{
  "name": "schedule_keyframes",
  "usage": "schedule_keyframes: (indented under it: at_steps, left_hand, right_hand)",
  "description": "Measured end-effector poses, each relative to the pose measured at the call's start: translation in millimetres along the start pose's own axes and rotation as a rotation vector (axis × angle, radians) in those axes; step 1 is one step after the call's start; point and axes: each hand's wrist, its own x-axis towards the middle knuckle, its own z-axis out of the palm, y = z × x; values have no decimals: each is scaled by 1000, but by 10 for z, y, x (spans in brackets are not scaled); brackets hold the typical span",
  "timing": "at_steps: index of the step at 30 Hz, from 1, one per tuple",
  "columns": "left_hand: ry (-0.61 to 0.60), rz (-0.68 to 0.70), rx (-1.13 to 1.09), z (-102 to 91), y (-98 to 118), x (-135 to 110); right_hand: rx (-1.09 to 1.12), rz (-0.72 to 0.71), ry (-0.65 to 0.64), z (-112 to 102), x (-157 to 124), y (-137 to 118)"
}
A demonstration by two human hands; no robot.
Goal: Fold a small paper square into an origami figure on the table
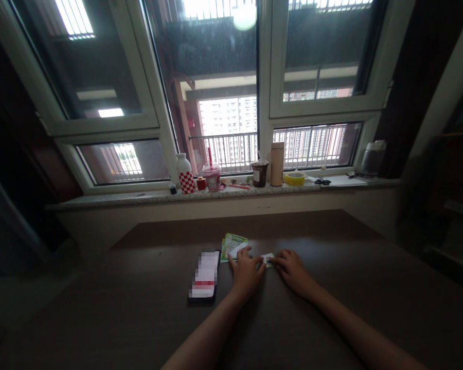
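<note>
A small pale piece with printing [268,260], perhaps paper or a sticker, lies between my hands on the brown table. My left hand [247,272] has its thumb at the piece's left edge, with its other fingers spread toward the green-and-white printed packets [235,241]. On the other side, my right hand [293,270] pinches the piece's right edge between thumb and fingertips. What exactly the piece is cannot be made out. A phone [204,275] with a lit, blurred screen lies left of my left hand.
The brown table [139,318] runs up to a window sill [154,198]. On the sill stand a checkered bottle [185,174], a pink cup with straw [212,177], a dark cup [259,173], a tan flask [277,164], yellow tape [295,179], scissors [323,182] and a clear jug [373,159].
</note>
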Motion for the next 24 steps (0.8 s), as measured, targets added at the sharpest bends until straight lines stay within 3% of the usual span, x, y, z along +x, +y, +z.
schedule_keyframes:
  at_steps: [10,24]
  left_hand:
    - [-9,10,41,41,-34,-3]
    - [-45,18,14,7,-7,-7]
  right_hand:
    - [62,-39,52,-1,5,-2]
    - [12,40,79,23,7,14]
